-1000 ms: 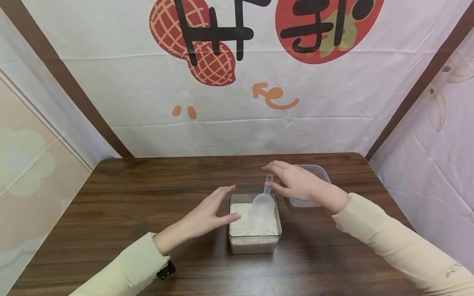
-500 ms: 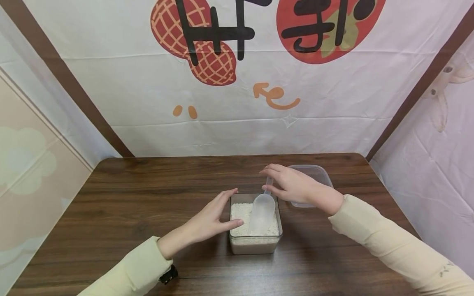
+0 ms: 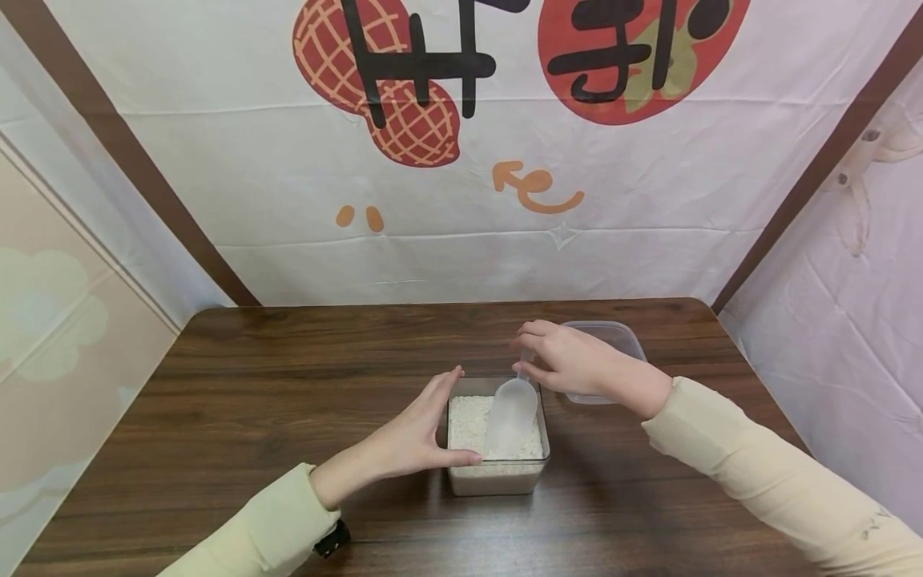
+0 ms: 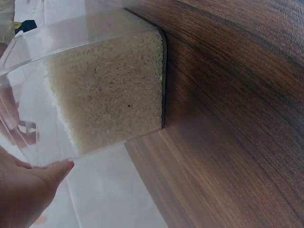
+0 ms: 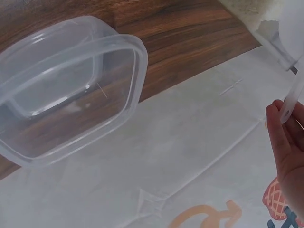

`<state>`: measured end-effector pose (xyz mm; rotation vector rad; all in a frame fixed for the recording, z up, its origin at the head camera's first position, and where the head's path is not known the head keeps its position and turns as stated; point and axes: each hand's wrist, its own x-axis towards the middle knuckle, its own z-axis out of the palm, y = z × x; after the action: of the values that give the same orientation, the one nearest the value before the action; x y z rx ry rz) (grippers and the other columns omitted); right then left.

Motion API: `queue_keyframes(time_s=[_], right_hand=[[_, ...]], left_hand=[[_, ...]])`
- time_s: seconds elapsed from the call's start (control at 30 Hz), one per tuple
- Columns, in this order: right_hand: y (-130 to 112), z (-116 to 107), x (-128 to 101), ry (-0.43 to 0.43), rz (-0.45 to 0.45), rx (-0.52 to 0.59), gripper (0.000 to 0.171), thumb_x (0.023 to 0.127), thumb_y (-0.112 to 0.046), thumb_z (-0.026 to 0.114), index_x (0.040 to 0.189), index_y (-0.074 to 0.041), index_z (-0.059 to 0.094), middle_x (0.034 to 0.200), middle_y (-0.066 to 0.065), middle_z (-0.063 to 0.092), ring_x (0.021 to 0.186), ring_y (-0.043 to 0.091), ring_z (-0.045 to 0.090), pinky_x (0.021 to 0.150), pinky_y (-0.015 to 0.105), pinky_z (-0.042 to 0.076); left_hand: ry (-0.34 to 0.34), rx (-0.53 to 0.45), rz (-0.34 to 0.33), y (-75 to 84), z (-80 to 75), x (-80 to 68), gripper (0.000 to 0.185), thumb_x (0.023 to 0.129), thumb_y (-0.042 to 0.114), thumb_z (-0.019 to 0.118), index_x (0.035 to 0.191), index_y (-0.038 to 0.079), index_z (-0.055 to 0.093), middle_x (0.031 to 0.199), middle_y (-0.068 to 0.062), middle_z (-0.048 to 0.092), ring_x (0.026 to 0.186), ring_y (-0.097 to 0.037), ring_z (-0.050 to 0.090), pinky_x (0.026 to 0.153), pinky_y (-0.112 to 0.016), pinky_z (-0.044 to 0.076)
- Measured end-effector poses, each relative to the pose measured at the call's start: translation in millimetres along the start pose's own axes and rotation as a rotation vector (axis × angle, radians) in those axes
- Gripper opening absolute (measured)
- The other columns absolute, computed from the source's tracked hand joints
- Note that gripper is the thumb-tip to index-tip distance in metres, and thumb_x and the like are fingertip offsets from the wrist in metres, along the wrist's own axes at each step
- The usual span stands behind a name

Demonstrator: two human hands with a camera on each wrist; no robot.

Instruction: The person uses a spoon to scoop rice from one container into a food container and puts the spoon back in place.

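A clear box (image 3: 497, 484), part full of white rice (image 3: 467, 421), stands upright on the table. My left hand (image 3: 409, 442) holds the box from its left side, the thumb along the front rim and the fingers at the back left corner. In the left wrist view, part of that hand (image 4: 28, 187) lies against the rim. A translucent plastic scoop (image 3: 513, 410) leans in the rice, bowl down. My right hand (image 3: 573, 358) pinches its handle above the back rim. In the right wrist view, the handle's end (image 5: 287, 114) shows between thumb and fingers (image 5: 277, 128).
An open clear plastic tub (image 3: 622, 335) is on the table behind the right forearm, partly hidden by it. The right wrist view shows its rim (image 5: 135, 102) closely. Brown wood-grain tabletop (image 3: 288, 401) lies around the box. A printed cloth (image 3: 288, 272) hangs behind the table.
My right hand has come down to the scoop handle and taken hold of it. My left hand has moved right and down, from beside the box onto its rim.
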<state>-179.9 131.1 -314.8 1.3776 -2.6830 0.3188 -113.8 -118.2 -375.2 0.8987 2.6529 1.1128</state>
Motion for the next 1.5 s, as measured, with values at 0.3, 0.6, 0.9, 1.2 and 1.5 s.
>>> queue_keyframes(time_s=[0.3, 0.6, 0.9, 1.2, 1.5], right_hand=[[-2, -7, -1, -0.020, -0.097, -0.045, 0.011, 0.086, -0.020, 0.061, 0.080, -0.011, 0.064, 0.082, -0.002, 0.054, 0.075, 0.011, 0.048, 0.064, 0.022, 0.045], [-10, -13, -5, -0.088, -0.150, -0.047, 0.005, 0.084, -0.011, 0.059, 0.079, -0.012, 0.061, 0.080, -0.006, 0.050, 0.077, 0.012, 0.047, 0.068, 0.024, 0.044], [-16, -15, -8, -0.161, -0.188, -0.070, 0.012, 0.081, -0.004, 0.056, 0.074, -0.013, 0.059, 0.072, -0.008, 0.049, 0.071, 0.012, 0.042, 0.063, 0.022, 0.039], [-22, -18, -7, -0.263, -0.128, -0.058, 0.027, 0.080, -0.001, 0.054, 0.062, -0.017, 0.042, 0.062, -0.010, 0.033, 0.067, 0.010, 0.036, 0.066, 0.023, 0.041], [-25, -29, -9, -0.321, -0.092, -0.030, 0.022, 0.077, 0.002, 0.053, 0.069, -0.018, 0.048, 0.069, -0.011, 0.041, 0.071, 0.007, 0.045, 0.063, 0.022, 0.041]], left_hand=[[0.022, 0.022, 0.044, -0.2, 2.8, -1.6, 0.116, 0.063, 0.041, 0.081, 0.144, -0.003, 0.010, 0.141, -0.022, 0.026, 0.127, -0.034, 0.033, 0.098, -0.050, 0.035], [0.036, 0.035, 0.042, -0.8, 6.9, -2.3, 0.118, 0.064, 0.041, 0.080, 0.145, -0.001, 0.005, 0.142, -0.021, 0.022, 0.127, -0.034, 0.033, 0.098, -0.048, 0.035], [0.040, 0.078, -0.001, 3.0, 9.3, -1.4, 0.119, 0.065, 0.049, 0.076, 0.145, 0.000, 0.002, 0.146, -0.020, 0.016, 0.129, -0.032, 0.030, 0.099, -0.045, 0.035], [0.025, 0.190, -0.030, 6.0, 11.0, -0.4, 0.121, 0.066, 0.057, 0.070, 0.145, 0.000, -0.002, 0.150, -0.018, 0.009, 0.131, -0.028, 0.028, 0.101, -0.040, 0.034], [0.021, 0.282, 0.006, 6.6, 11.9, -0.7, 0.115, 0.070, 0.059, 0.066, 0.143, -0.005, 0.003, 0.151, -0.014, -0.003, 0.137, -0.022, 0.009, 0.105, -0.037, 0.026]])
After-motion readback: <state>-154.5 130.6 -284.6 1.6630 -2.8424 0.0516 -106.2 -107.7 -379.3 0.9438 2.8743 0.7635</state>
